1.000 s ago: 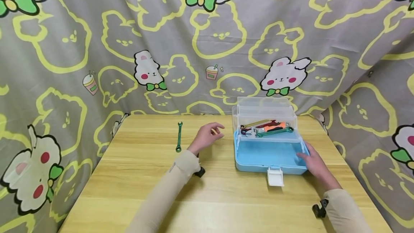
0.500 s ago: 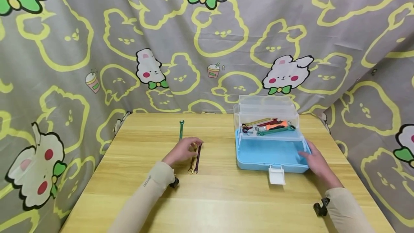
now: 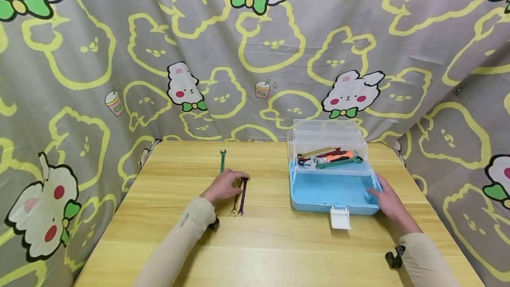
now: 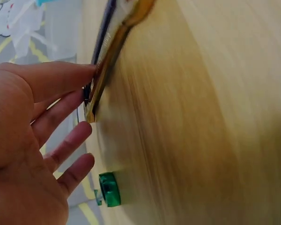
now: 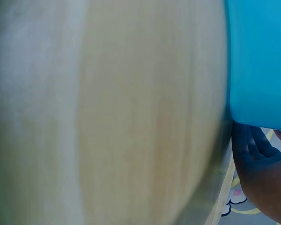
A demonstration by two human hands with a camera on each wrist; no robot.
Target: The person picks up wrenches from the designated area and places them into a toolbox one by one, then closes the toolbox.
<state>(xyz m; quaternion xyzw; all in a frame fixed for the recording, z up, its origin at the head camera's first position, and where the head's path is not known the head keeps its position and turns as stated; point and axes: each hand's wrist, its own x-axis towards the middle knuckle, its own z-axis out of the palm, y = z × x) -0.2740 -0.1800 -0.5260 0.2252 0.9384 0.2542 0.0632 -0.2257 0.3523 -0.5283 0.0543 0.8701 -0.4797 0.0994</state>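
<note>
My left hand [image 3: 225, 185] pinches the upper ends of a gold wrench [image 3: 236, 203] and a purple wrench [image 3: 243, 198] lying side by side on the table. In the left wrist view, thumb and forefinger meet at these wrenches while the other fingers spread loosely. Just behind that hand lies a green wrench [image 3: 222, 161], its near part hidden. On the right stands an open light blue toolbox [image 3: 295, 200]. My right hand [image 3: 390, 200] grips its right wall, thumb inside and fingers outside; the right wrist view shows fingers against the blue side [image 5: 262, 65].
The toolbox's raised clear tray [image 3: 354, 172] holds several tools: a green wrench [image 3: 338, 163], gold and red ones, and an orange-and-black handled tool [image 3: 336, 157]. A white latch [image 3: 340, 219] hangs at the front. A patterned curtain [image 3: 223, 48] surrounds the wooden table [image 3: 255, 247].
My left hand has moved left and toward me, from beside the toolbox to the gold and purple wrenches, and has taken hold of their upper ends. My right hand stays on the toolbox.
</note>
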